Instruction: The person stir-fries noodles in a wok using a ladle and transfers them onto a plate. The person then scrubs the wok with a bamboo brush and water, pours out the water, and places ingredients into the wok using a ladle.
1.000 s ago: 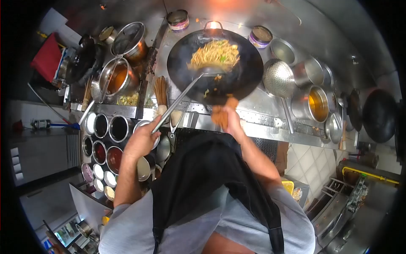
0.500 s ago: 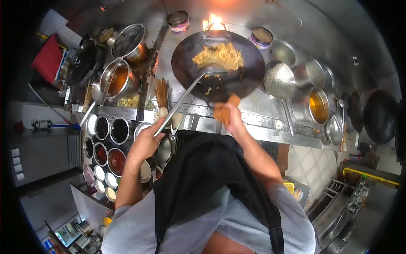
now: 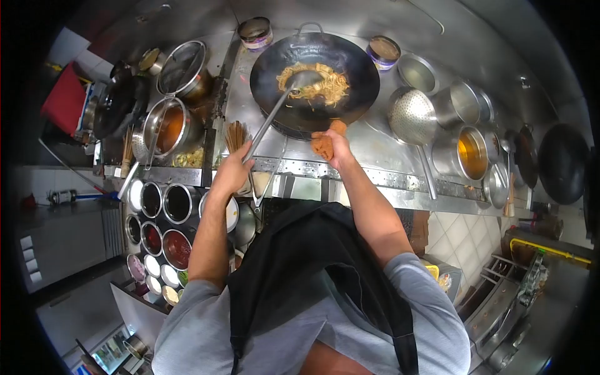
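Observation:
A large black wok (image 3: 262, 84) rests on the stove, with noodles (image 3: 334, 90) in its middle. My left hand (image 3: 232, 174) is closed around the long handle of a metal ladle (image 3: 270, 119). The ladle's head lies among the noodles, its bowl turned downward. At the wok's near edge, my right hand (image 3: 339, 152) is wrapped around a folded orange-brown cloth (image 3: 323, 146). The cloth covers that part of the rim, so the grip beneath it is hidden. Close beside my left hand stands a bamboo brush (image 3: 237, 137).
Right of the wok is a perforated strainer (image 3: 412, 116), then a pot of yellow liquid (image 3: 472, 153). On the left are a pot of brown liquid (image 3: 170, 128) and a sieve (image 3: 181, 67). Several sauce containers (image 3: 177, 245) sit below the counter edge. Two tins (image 3: 255, 34) flank the wok's back.
The wok has tilted back and settled lower, and the flame behind it is gone from view. Noodles have spread out. The ladle and my left hand have moved up; the right hand rose slightly.

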`<action>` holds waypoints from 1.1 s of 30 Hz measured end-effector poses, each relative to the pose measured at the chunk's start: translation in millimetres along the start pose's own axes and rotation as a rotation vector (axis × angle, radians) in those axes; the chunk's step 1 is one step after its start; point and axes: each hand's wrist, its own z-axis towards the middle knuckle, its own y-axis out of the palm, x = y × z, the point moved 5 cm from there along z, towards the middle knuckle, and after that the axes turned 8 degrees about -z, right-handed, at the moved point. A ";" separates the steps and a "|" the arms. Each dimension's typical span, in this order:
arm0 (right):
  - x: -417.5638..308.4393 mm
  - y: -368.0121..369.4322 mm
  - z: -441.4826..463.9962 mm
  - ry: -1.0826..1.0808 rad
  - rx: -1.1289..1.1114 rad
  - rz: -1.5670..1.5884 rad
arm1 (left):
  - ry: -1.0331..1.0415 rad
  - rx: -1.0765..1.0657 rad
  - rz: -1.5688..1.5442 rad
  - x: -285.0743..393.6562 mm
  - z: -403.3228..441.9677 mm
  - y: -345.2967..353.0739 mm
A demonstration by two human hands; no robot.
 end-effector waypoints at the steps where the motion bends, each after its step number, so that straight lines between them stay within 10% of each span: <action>1: 1.5 -0.6 1.4 0.003 0.003 0.009 | 0.005 0.021 -0.013 -0.8 12.0 5.6; 11: -0.1 1.7 2.1 0.012 -0.036 0.035 | -0.003 -0.055 0.025 -15.5 113.9 69.9; 19: -2.4 4.0 -1.1 0.044 -0.031 0.002 | -0.001 -0.160 0.386 32.4 13.7 -29.8; 25: -3.0 36.9 -59.5 0.029 0.095 0.125 | -0.075 -0.293 -0.015 42.7 -73.7 -69.3; 33: 52.4 21.7 -121.4 -0.011 -0.001 -0.055 | -0.205 -0.140 0.126 24.3 -71.0 2.3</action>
